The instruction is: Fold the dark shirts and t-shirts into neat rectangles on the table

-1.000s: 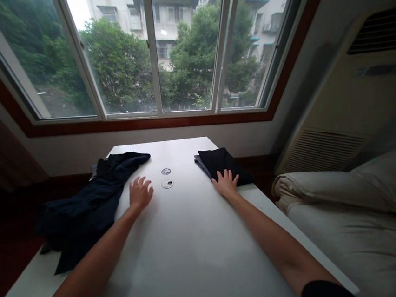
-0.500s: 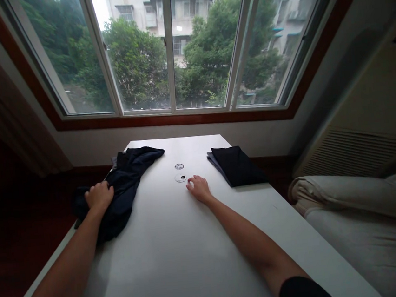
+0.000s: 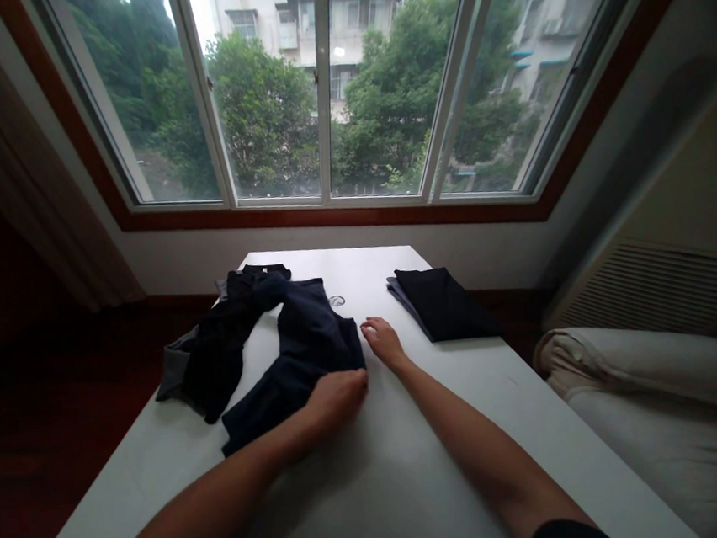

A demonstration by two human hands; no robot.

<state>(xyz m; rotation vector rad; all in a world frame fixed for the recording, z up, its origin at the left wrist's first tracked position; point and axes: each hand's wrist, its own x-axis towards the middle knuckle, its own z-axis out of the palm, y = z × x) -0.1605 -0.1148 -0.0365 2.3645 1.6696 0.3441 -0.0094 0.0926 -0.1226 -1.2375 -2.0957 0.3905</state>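
Note:
A navy garment (image 3: 313, 328) lies loosely spread over the middle of the white table (image 3: 473, 410). My left hand (image 3: 339, 396) is closed on its near right corner. Just right of the garment, my right hand (image 3: 382, 339) hovers or rests by the tabletop, its fingers bent and apart, holding nothing. Left of the navy garment is a crumpled heap of black and grey clothes (image 3: 217, 350), which it touches at the far end. Dark folded cloth (image 3: 447, 303) lies at the right side of the table.
A round cable hole cover (image 3: 336, 301) shows in the tabletop beyond the navy garment. The window (image 3: 333, 208) and its wall stand past the far table edge. A cream padded seat (image 3: 664, 409) is to the right, and a curtain (image 3: 59, 188) hangs at the left.
My left hand has moved right, drawing the navy garment off the heap to the table's middle, where it now covers one of two round covers. The view has shifted slightly.

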